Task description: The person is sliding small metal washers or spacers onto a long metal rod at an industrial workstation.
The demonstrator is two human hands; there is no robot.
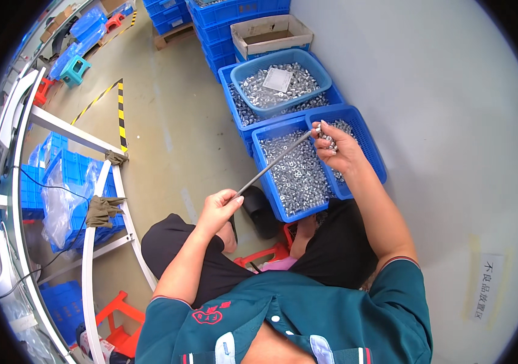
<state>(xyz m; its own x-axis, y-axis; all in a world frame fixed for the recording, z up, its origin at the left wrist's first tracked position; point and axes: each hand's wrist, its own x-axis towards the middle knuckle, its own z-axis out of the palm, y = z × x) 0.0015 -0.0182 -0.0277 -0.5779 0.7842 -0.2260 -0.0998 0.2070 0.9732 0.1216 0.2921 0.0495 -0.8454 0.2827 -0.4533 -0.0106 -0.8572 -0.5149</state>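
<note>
My left hand (215,213) is closed round the lower end of a thin grey rod (274,162), which slants up to the right. Its far tip meets the fingers of my right hand (347,151). Several small silvery metal nuts (328,143) lie in that hand's curled fingers, and one is pinched at the rod's tip; whether it is on the rod or beside it I cannot tell. Below the rod stands a blue bin (276,197) filled with loose nuts (300,176). A blue basket (373,150), under my right hand, holds more of them.
Beyond the bin, a light blue tub (327,77) of metal parts with a paper slip rests on a larger blue crate (228,76). Behind are a worn carton (271,24) and stacked blue crates (213,30). A white-framed bench (89,255) stands left; a grey wall (441,121) rises right.
</note>
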